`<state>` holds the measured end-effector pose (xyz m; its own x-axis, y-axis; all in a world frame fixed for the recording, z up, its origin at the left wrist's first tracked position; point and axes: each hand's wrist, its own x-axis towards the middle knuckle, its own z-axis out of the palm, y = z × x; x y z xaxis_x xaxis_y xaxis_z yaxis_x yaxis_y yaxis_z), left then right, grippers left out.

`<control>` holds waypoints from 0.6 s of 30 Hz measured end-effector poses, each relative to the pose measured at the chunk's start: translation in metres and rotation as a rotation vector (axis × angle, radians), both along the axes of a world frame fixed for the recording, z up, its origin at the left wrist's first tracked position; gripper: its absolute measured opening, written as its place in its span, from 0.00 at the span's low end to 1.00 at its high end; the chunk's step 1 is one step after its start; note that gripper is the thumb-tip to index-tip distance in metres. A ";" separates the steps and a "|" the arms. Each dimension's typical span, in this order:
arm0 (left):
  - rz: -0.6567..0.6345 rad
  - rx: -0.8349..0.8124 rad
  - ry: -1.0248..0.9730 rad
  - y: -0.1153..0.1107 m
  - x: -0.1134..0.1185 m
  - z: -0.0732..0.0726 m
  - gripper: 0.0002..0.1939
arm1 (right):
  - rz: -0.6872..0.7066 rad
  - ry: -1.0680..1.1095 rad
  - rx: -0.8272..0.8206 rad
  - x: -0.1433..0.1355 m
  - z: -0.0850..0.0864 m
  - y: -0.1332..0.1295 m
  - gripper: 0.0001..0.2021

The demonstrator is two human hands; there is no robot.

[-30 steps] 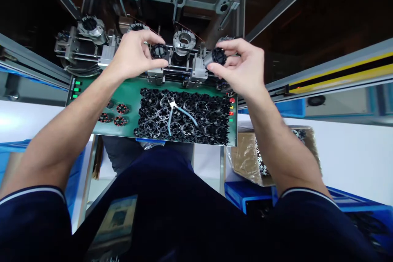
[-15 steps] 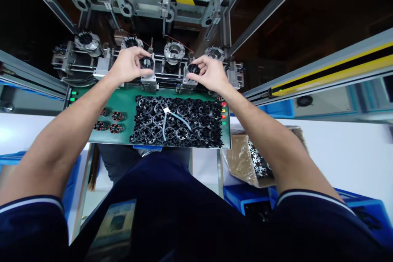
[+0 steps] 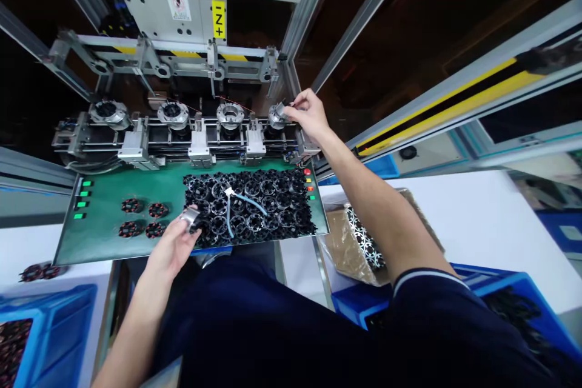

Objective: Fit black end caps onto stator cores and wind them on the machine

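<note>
In my left hand [image 3: 170,248], low over the green panel's front edge, is a black-and-silver motor stator core [image 3: 193,218], gripped between thumb and fingers. Just right of it lie rows of black stator cores [image 3: 286,206], with blue-handled cutting pliers [image 3: 245,197] on top. My right hand [image 3: 311,116] reaches to the rightmost round metal fixture [image 3: 274,118]. Its fingers close on another stator core [image 3: 285,109], tilted at the fixture's top; whether it touches the fixture I cannot tell. Black cores sit in the two left fixtures [image 3: 109,112]; the third fixture [image 3: 230,114] shows an open ring.
Several copper-wound stators [image 3: 158,210] lie on the green panel [image 3: 100,230]. Green buttons [image 3: 82,204] line its left end, coloured buttons [image 3: 308,173] its right. Metal frame posts flank the machine. A carton [image 3: 339,242] and blue bins [image 3: 59,327] stand nearby.
My left hand has come down from the fixtures to the panel's front, holding a core. My right hand has moved to the rightmost fixture with its core. The camera view has shifted.
</note>
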<state>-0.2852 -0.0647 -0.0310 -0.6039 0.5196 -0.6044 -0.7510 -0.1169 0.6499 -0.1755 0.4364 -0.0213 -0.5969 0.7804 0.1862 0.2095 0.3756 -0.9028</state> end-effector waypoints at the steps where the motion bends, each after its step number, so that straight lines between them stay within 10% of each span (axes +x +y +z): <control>1: 0.029 -0.012 -0.002 -0.009 -0.001 -0.001 0.25 | 0.002 -0.038 0.068 -0.004 0.000 0.007 0.32; 10: 0.366 0.042 0.032 -0.079 -0.044 0.037 0.46 | 0.181 -0.309 0.431 -0.024 0.007 0.050 0.31; 18: 0.435 0.065 -0.037 -0.067 -0.027 0.046 0.55 | 0.325 -0.387 0.499 -0.011 0.005 0.078 0.29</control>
